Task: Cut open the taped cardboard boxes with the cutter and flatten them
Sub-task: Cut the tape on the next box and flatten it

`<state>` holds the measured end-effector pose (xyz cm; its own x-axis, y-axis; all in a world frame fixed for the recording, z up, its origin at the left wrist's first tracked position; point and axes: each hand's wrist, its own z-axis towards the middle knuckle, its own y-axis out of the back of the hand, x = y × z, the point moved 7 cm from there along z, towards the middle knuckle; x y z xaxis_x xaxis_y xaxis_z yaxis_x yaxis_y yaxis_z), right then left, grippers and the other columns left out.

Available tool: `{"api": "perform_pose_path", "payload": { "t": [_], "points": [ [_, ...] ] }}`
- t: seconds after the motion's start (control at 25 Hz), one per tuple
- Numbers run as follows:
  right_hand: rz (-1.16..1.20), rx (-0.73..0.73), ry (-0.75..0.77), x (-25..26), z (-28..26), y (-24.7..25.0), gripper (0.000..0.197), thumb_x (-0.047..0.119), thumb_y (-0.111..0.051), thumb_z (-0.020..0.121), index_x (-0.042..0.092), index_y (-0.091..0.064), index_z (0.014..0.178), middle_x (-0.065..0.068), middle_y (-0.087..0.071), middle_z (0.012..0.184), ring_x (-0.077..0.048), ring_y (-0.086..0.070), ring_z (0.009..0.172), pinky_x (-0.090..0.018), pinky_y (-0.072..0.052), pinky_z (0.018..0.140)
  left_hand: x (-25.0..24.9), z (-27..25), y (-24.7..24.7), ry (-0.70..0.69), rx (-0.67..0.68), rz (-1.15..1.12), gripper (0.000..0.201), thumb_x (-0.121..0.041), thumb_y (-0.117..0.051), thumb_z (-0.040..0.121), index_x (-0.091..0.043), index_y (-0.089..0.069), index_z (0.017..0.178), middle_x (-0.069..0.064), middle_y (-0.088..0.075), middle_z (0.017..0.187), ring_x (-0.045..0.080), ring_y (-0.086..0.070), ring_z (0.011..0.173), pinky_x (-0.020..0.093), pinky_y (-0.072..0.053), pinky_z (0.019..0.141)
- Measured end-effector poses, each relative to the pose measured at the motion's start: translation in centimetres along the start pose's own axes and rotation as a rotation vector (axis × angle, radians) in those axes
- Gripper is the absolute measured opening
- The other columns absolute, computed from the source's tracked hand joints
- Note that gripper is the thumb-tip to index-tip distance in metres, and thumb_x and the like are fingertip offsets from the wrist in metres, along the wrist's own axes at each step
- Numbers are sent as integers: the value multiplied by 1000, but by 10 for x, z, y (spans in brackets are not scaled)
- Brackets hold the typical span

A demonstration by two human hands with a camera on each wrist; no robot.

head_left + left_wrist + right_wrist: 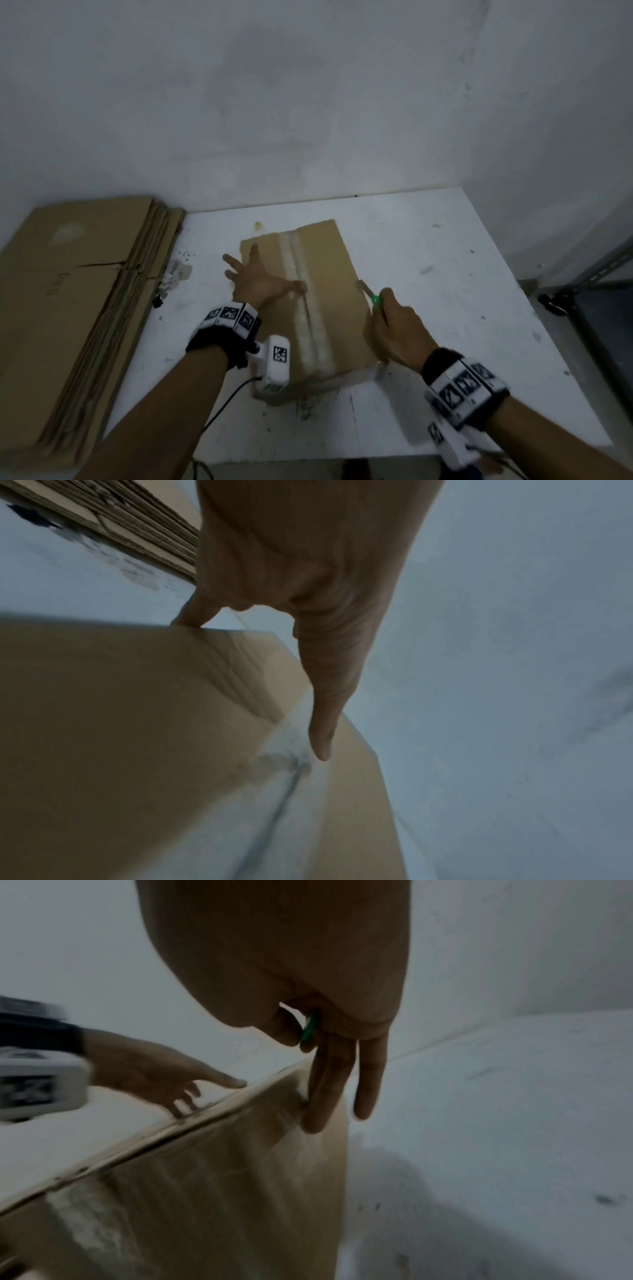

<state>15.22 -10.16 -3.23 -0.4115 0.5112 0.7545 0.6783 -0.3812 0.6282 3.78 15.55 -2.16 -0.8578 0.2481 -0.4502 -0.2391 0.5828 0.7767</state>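
Left hand [255,279] flat on box [329,274] (right wrist view: green cutter [308,1031]).

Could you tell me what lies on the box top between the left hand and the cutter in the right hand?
In the head view, the taped centre seam runs between left hand and cutter; otherwise bare cardboard.

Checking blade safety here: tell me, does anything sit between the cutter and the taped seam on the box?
Nothing visible. The cutter in the right hand is at the box's right edge; the left hand presses left of the seam.
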Motion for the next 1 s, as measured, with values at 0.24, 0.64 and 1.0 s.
{"api": "perform_pose_path", "payload": {
  "t": [0.24, 0.64, 1.0],
  "points": [
    [176, 36, 23, 8, -20, -11, 7, 20, -38, 105, 16, -38, 99, -15, -67, 80, -28, -64, 61, -41, -51, 56, -53, 15, -42, -87, 164, 164, 162, -101, -61, 31, -32, 14, 156, 11, -1, 167, 40, -5, 152, 64, -15, 118],
    [171, -328, -235, -49, 23, 52, 18, 17, -44, 100, 7, -45, 85, -13, -55, 82, -22, -48, 69, -29, -34, 56, -73, 10, -60, -434, 240, 553, 140, -85, -72, 54, -37, 10, 157, 11, 2, 165, 37, -7, 151, 58, -13, 120],
    [394, 4, -341, -46, -20, 13, 21, 21, -43, 102, 10, -42, 84, -20, -68, 71, -30, -64, 55, -36, -49, 55, -109, -12, -61, -684, 475, 742, 121, -55, -81, 74, -36, 3, 158, 4, 3, 167, 28, 1, 154, 51, -7, 123]
  ]
}}
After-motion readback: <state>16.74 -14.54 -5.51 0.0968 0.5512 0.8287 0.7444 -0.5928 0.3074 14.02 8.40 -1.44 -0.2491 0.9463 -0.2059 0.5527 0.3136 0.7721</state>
